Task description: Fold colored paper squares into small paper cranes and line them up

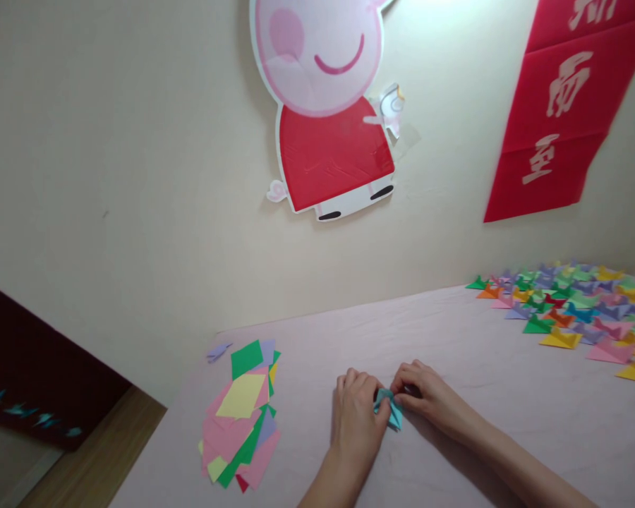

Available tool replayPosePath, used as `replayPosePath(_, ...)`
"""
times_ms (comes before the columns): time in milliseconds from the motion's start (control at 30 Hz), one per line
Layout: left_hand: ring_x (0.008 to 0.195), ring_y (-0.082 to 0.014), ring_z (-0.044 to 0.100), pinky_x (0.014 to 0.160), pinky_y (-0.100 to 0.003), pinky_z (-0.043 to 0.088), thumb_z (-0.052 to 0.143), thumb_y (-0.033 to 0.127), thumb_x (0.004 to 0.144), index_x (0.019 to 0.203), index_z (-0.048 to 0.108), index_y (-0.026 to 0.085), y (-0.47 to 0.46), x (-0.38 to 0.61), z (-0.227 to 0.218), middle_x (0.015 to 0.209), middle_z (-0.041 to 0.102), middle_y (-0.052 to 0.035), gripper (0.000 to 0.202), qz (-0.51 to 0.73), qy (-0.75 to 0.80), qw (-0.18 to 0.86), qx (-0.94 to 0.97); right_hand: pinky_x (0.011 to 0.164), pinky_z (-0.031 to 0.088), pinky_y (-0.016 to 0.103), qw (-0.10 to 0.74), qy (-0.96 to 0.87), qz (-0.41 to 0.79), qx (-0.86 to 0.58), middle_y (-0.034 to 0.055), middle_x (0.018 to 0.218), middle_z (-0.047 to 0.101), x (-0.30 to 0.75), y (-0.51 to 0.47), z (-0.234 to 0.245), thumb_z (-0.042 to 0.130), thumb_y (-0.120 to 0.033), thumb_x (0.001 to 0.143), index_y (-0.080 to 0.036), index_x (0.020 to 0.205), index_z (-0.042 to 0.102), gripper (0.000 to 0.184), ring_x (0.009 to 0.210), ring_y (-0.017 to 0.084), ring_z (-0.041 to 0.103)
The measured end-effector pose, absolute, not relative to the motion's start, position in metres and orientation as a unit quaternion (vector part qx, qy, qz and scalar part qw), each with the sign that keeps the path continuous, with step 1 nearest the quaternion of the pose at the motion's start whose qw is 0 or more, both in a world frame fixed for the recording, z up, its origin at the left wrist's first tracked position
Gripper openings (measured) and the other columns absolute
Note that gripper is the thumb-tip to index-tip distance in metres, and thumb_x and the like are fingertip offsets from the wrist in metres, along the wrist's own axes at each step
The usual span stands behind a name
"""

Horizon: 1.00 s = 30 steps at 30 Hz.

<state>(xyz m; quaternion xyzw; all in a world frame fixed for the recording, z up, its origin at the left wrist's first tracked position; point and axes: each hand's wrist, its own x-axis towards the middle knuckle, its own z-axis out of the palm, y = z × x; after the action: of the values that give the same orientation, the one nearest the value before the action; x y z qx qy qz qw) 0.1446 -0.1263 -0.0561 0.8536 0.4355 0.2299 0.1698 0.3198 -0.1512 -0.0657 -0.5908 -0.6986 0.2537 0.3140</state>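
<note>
Grip: your left hand (358, 408) and right hand (427, 394) both pinch the blue paper (396, 420) | Piece: between your fingertips, partly folded, seemingly unfinished | Done: many folded paper shapes (582, 317) in rows, well right of and beyond your grip | Left: loose flat sheets (240, 396) piled left of your grip, apparently unfolded

The bare left hand (358, 403) is palm down, fingers bent, thumb angled inward. Just beside it, the bare right hand (421, 391) curls, thumb and forefinger tips close together. The bare left forearm (332, 474) rises steeply; the bare right forearm (508, 453) slants from lower right.
</note>
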Motion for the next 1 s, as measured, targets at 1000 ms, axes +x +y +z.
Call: replayPosePath(1000, 0.087, -0.0197, 0.054, 0.08, -0.031, 0.041, 0.056, 0.019, 0.088, 0.085, 0.061, 0.021, -0.118, 0.137, -0.065, 0.088, 0.061, -0.0018, 0.006, 0.295, 0.435, 0.306, 0.794, 0.079, 0.038, 0.034, 0.276, -0.692, 0.232, -0.626, 0.0013, 0.078, 0.064, 0.306, -0.138, -0.066, 0.063, -0.02, 0.078, -0.021, 0.071, 0.062, 0.007, 0.084, 0.021, 0.055)
